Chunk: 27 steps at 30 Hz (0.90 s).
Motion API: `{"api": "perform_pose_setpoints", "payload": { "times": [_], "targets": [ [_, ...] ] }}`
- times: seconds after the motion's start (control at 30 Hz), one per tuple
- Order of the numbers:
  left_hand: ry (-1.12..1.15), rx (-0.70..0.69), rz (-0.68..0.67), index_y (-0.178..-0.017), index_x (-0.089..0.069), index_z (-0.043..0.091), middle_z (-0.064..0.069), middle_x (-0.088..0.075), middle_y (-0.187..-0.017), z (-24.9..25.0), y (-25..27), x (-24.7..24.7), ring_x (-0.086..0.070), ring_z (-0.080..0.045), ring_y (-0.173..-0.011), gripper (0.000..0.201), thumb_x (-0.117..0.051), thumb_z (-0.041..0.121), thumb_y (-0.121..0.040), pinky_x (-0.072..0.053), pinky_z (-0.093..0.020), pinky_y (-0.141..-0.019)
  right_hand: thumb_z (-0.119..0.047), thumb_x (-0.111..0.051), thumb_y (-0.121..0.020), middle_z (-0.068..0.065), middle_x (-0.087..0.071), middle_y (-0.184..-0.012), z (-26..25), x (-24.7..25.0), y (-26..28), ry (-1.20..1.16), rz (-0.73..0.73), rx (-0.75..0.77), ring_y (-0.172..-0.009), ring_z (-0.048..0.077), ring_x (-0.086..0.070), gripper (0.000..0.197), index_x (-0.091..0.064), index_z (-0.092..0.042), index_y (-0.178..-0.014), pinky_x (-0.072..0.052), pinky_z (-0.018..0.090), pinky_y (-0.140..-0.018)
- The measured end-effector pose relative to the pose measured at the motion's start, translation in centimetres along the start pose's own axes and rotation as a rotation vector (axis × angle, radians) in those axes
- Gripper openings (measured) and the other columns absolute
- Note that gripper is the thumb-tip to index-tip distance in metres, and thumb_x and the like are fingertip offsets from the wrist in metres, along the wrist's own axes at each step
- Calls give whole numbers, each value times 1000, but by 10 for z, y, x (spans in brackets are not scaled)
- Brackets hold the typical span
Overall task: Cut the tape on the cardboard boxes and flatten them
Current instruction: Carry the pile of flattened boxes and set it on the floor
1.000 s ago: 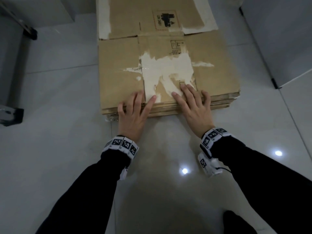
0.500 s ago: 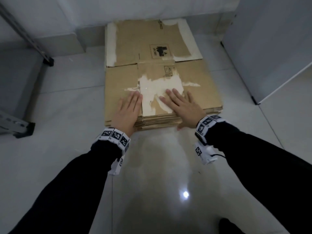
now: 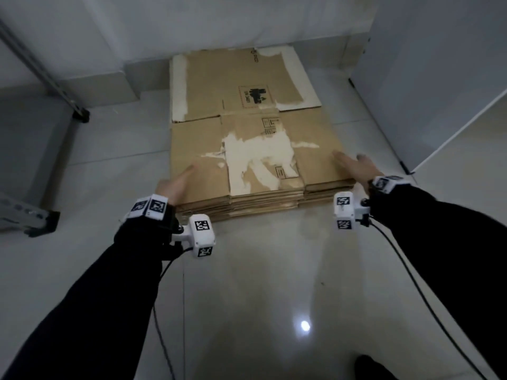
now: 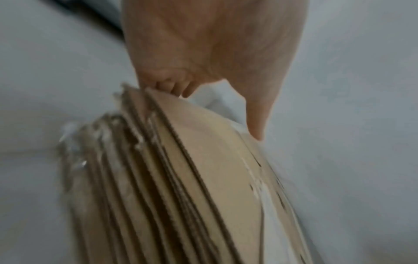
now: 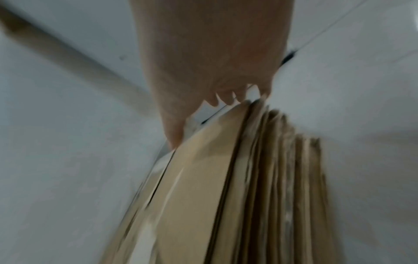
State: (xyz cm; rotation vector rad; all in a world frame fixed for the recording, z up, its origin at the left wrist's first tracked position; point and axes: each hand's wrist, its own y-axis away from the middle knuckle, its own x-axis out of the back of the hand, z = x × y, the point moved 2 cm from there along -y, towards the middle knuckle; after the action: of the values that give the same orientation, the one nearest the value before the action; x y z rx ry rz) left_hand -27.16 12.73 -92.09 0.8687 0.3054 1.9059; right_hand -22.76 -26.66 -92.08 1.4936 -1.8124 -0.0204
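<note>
A stack of flattened brown cardboard boxes (image 3: 252, 149) lies on the tiled floor, its top sheet scarred with white torn patches. My left hand (image 3: 175, 182) is at the stack's near left corner, thumb lying on the top sheet and fingers along the left side. My right hand (image 3: 356, 167) mirrors it at the near right corner. In the left wrist view the left hand (image 4: 203, 53) has its fingers against the layered edges of the stack (image 4: 203, 178). The right wrist view shows the right hand (image 5: 210, 53) likewise touching the stack (image 5: 214, 178). No cutting tool is in view.
A slanted metal leg with a black foot (image 3: 79, 115) stands at the back left, and a metal bracket (image 3: 27, 218) lies at the left edge. A white panel (image 3: 439, 78) closes the right side. The wall ledge (image 3: 96, 86) runs behind. A dark shoe (image 3: 370, 368) shows at the bottom.
Both hands have slid apart from lying flat on the middle of the top sheet to the stack's near left and right corners. The head view has drawn back.
</note>
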Motion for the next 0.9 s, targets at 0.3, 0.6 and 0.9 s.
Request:
{"api": "perform_pose_setpoints", "payload": {
  "times": [0.3,0.6,0.9],
  "targets": [
    [132,100,-171,-126,-57,9,-8,-68,-116,-47,-39,8,-67,-28,-102,118,-87,70,-30,-49,-43,-96,-80,-74,-41,7,-68,-108,24,-19,-14,-163,-223,-146,-96,28,-66,102,-62,-12,-115,-50,40,-92],
    [-266,-289,162,-148,-23,8,-13,-39,-148,-14,13,16,-40,-31,-134,103,-71,59,-73,-32,-38,-110,-64,-66,-72,14,-21,-155,-9,-32,3,428,-90,203,-142,34,-21,106,-14,-14,-150,-17,50,-115],
    [-1292,-1078,-7,-151,14,27,-7,17,-159,15,52,-49,12,-25,-147,123,-67,69,-68,-1,-51,-117,-56,-75,-66,1,16,-158,-28,-87,59,1124,-262,1048,-146,20,9,125,14,-31,-149,0,48,-117]
  ]
}}
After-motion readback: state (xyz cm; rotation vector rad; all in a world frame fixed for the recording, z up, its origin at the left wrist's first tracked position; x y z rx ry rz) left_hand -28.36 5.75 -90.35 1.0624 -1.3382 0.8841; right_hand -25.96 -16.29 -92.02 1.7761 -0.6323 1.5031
